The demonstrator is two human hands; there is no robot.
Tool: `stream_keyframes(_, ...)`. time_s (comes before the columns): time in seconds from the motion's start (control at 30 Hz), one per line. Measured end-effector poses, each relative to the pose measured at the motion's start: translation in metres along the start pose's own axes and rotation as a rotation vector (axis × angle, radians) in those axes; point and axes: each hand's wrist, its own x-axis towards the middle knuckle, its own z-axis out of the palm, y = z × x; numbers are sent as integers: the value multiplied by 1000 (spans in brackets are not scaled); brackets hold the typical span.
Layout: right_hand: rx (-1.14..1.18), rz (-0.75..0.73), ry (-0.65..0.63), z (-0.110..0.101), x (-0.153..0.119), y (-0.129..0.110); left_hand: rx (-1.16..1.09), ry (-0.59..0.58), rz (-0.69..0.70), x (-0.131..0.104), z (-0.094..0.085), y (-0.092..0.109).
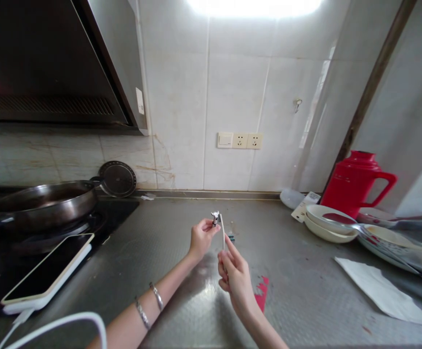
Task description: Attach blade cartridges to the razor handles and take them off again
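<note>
My left hand (201, 238) is closed, pinching a small silver-and-black metal piece (215, 218) upright between thumb and fingers. What kind of piece it is I cannot make out. A slim white toothbrush (223, 232) stands nearly upright in my right hand (234, 271), whose fingers wrap its handle. The dark bristles at its top face the metal piece, close beside it; whether they touch is too small to tell. Both hands are over the middle of the metal counter (160, 257). Behind the right fingers lies a small dark green object (231, 238), partly hidden.
On the left, a steel pan (47, 201) sits on the black stove, with a phone (51, 271) on a white block and a white cable (69, 317) nearer. Stacked bowls (329, 228), a red thermos jug (354, 182) and a white paper sheet (385, 293) occupy the right.
</note>
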Motion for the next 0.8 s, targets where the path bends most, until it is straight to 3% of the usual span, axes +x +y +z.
stream_keyframes(0.3, 24, -32, -6, 2, 6, -8, 27, -36, 4, 0, 0, 2)
stream_keyframes(0.53, 18, 0, 22, -2, -4, -4, 23, -66, 25, -2, 1, 2)
stream_keyframes(0.7, -42, 66, -111, -3, -14, -1, -1, 9, -11, 7, -6, 3)
stream_keyframes(0.8, -60, -60, -129, -7, -4, -12, -32, 4, -42, 13, -11, 3)
